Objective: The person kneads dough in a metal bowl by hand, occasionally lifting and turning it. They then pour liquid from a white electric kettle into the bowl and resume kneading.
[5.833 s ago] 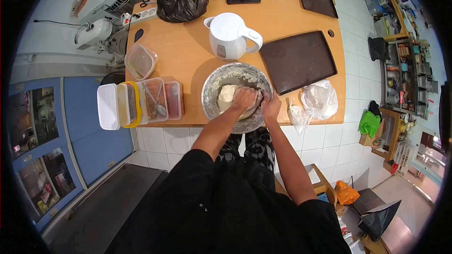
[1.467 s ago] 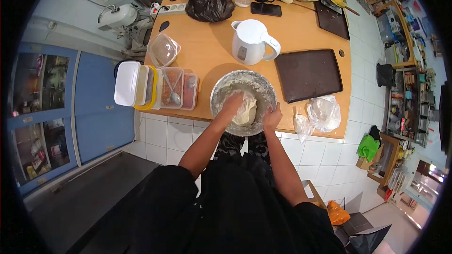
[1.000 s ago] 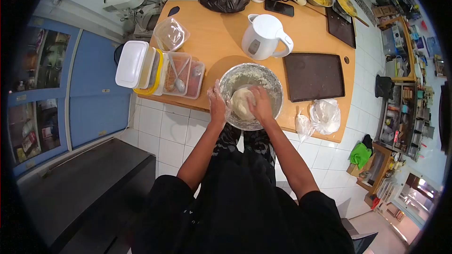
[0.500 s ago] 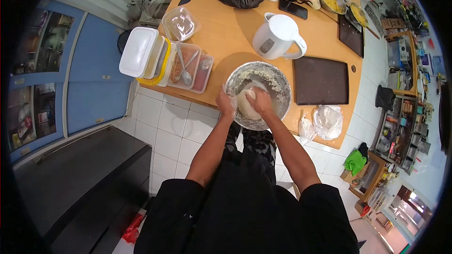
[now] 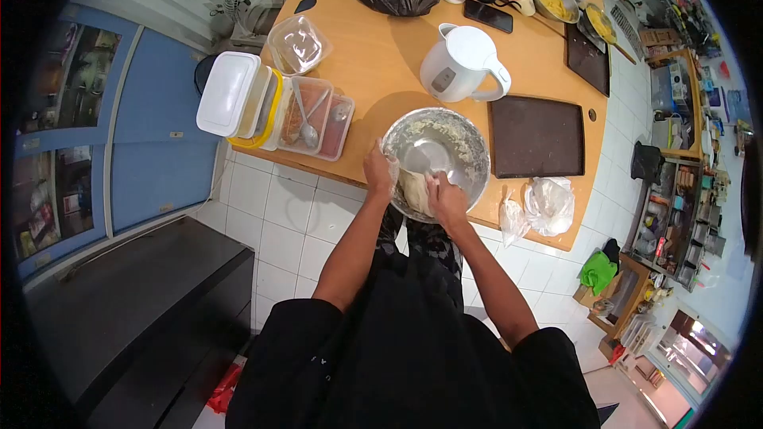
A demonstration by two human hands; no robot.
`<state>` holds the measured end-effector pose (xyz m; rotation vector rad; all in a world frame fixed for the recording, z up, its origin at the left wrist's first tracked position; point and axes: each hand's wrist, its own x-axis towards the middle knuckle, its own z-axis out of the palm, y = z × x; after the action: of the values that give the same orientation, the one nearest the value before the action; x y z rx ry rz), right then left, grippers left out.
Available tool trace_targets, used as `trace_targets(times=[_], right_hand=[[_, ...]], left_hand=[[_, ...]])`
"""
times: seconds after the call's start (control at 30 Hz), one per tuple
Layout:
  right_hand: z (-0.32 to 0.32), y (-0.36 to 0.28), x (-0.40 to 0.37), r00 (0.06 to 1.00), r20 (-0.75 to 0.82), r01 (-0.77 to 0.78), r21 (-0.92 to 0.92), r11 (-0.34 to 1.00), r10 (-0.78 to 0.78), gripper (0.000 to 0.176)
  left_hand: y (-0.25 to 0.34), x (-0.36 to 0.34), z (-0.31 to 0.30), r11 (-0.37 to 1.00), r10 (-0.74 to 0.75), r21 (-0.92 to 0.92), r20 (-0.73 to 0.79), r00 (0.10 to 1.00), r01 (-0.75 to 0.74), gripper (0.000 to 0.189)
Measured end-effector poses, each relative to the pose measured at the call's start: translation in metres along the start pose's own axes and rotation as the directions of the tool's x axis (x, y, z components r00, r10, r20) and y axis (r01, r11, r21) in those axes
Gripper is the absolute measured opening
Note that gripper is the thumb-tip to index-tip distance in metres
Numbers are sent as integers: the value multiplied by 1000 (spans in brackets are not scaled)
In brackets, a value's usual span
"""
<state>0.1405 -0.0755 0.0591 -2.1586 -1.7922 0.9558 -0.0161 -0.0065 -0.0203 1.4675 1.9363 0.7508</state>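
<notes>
Pale dough lies in the near part of a metal bowl whose inner wall is smeared with dough bits. My left hand is wrapped round the bowl's left rim, with some white residue on it. Inside the bowl, my right hand has its fingers closed on the right side of the dough. The shiny bottom of the bowl shows beyond the dough.
A white kettle stands behind the bowl, and a dark tray lies to the right. Plastic bags rest at the front right. Food containers and a stack of lidded boxes sit to the left.
My right hand has moved toward the near side of the bowl with the dough, which looks longer. More of the bowl's bottom shows. The view has shifted slightly.
</notes>
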Motion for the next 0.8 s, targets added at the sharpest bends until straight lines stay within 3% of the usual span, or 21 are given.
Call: trace_targets(times=[0.07, 0.17, 0.3, 0.4, 0.5, 0.53, 0.63, 0.67, 0.8], right_hand=[[15, -13, 9, 998, 15, -51, -212, 976, 55, 24], [36, -17, 5, 900, -345, 182, -256, 949, -266, 24], [60, -5, 26, 874, -341, 284, -220, 933, -346, 26], [68, -1, 41, 825, -418, 300, -246, 922, -380, 24], [73, 12, 69, 900, -329, 221, -217, 951, -285, 20], [70, 14, 79, 844, -419, 284, -179, 942, -335, 18], [76, 29, 113, 870, -385, 272, -144, 951, -307, 22], [81, 33, 124, 849, -437, 279, -105, 955, -296, 31], [73, 32, 143, 920, -371, 119, -44, 992, -127, 38]], left_hand=[[11, 0, -5, 999, -28, -39, -11, 1000, 28, 25], [25, -1, -13, 999, -38, -36, -42, 998, 37, 28], [12, 5, -7, 997, -31, -73, 60, 998, 36, 32], [14, 8, -3, 1000, -15, -25, 25, 1000, 15, 34], [21, 10, -10, 998, -39, 61, 104, 994, 33, 34], [18, 8, -9, 999, -13, 35, 102, 995, 9, 33], [11, 13, -8, 998, 43, -42, 87, 995, -39, 31], [10, 14, -8, 998, 45, -58, 103, 994, -40, 31], [16, 15, -14, 999, 10, -34, 184, 983, -4, 34]])
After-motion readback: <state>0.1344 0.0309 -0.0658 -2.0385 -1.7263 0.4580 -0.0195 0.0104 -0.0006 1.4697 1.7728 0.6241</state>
